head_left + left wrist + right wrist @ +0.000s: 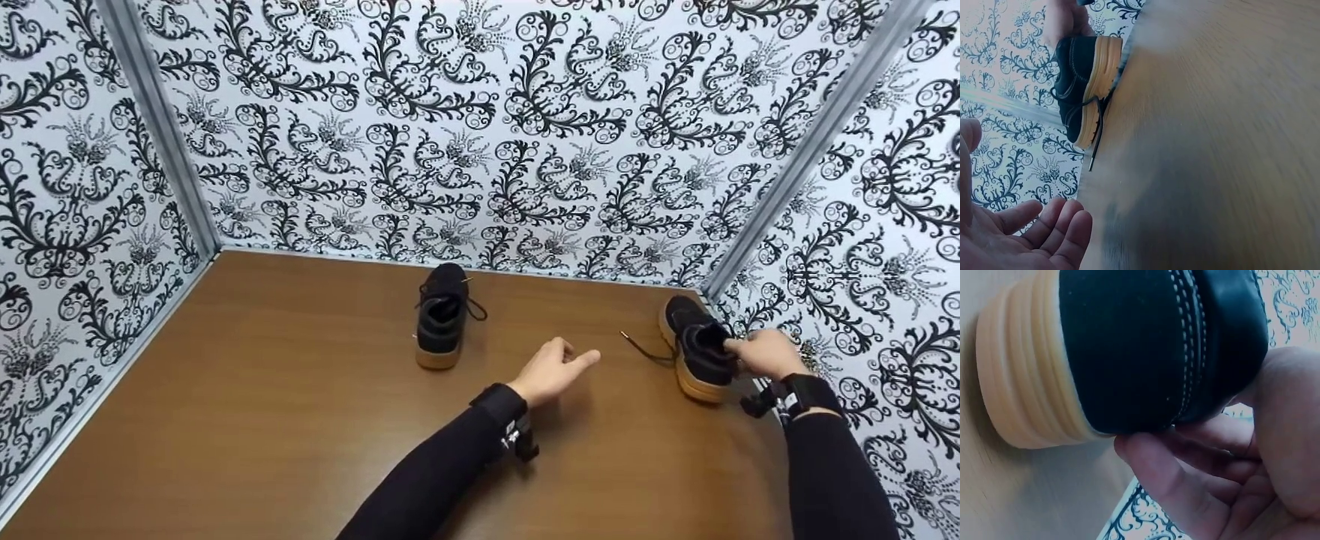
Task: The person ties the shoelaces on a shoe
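My right hand [766, 354] grips the collar of a black shoe [688, 319] with a tan sole, at the table's right edge. The thumb goes inside the opening and the fingers lie along the outer side, as the right wrist view shows beside the heel [1117, 349]. One loose lace [643, 349] of this shoe trails left over the table. My left hand [551, 371] is over the middle of the table, fingers relaxed, holding nothing. A second black shoe [441, 330], toe to the back wall, stands left of it with its laces loose.
The brown wooden table [285, 405] is bounded by a white back wall [465, 135] with black scrollwork, and by matching side walls. Grey metal posts [817, 142] stand at the corners.
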A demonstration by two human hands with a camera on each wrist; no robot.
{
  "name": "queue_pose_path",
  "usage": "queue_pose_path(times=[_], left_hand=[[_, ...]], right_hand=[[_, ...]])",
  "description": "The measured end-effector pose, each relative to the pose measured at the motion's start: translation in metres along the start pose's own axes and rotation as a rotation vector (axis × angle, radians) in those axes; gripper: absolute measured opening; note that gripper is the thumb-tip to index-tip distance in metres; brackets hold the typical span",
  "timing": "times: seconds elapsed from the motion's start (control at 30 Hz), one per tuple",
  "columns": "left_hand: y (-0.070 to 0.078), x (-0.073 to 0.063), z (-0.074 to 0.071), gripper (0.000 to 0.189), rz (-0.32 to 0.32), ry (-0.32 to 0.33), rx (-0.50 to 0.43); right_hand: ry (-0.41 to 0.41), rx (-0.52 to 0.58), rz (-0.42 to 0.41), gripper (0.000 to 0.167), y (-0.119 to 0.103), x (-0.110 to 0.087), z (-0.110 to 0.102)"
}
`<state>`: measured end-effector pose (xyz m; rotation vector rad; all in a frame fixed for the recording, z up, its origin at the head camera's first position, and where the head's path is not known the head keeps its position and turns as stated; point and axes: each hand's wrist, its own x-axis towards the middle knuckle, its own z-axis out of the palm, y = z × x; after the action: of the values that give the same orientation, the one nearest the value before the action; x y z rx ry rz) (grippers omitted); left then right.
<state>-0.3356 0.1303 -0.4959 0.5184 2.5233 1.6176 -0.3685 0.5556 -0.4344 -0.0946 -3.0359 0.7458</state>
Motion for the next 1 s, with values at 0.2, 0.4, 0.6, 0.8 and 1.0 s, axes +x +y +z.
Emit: queue_pose_path(times=[0.2,0.4,0.6,0.8,1.0], left_hand=[[0.003,0.000,0.002,0.061,0.007,-0.006,-0.033],[0.012,0.002,0.008,0.056,-0.030,-0.032,-0.195],[0.028,0.012,0.024,0.067,-0.016,-0.049,-0.263],[0.040,0.015,0.045,0.066,0.057,-0.127,-0.223],[0.040,0.013,0.052,0.053,0.123,-0.154,-0.249]], right_hand=[[0.121,0.027,0.015,0.051,-0.014,-0.002,0.015],[0.192,0.066,0.028,0.050,-0.045,-0.013,0.032],[0.217,0.023,0.024,0.049,-0.079,-0.025,0.050],[0.206,0.038,0.017,0.041,-0.100,-0.035,0.064],[0.255,0.023,-0.026,0.040,-0.108,-0.046,0.069]])
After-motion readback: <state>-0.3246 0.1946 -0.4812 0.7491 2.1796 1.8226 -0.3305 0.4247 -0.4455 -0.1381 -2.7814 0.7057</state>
